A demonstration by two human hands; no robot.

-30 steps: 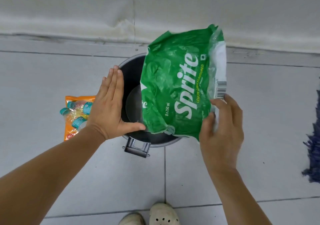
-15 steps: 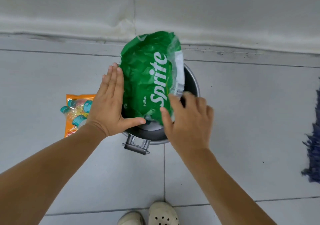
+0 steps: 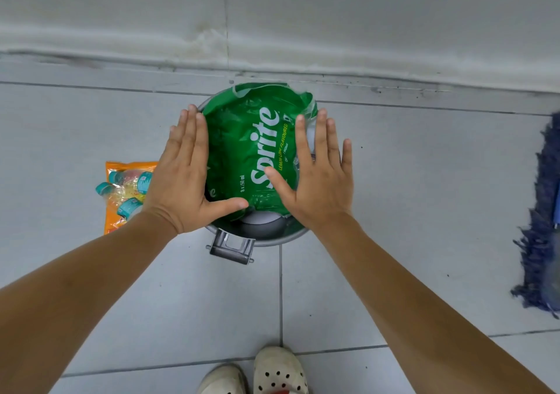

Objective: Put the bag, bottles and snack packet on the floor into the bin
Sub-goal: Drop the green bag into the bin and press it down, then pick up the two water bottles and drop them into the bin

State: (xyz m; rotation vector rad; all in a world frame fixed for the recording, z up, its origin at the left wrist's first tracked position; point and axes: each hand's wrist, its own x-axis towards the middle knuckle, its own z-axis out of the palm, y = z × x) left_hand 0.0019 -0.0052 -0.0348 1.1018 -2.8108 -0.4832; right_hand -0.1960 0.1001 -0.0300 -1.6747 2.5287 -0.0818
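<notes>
Green Sprite bag point(image 3: 239, 148): crumpled, lodged in mouth of bin point(image 3: 274, 239), upper edge above far rim.
Left hand point(image 3: 185, 178): flat, fingers spread straight, palm down over bin's left rim; thumb on bag; nothing gripped.
Right hand point(image 3: 318, 175): flat and splayed, pressed on bag's right half; nothing gripped.
Bottles point(image 3: 125, 189): on floor left of bin, lying atop orange snack packet point(image 3: 113, 220).
Blue mop head point(image 3: 542, 230): well right of bin.
Pale shoes point(image 3: 278, 369): near side of bin.
</notes>
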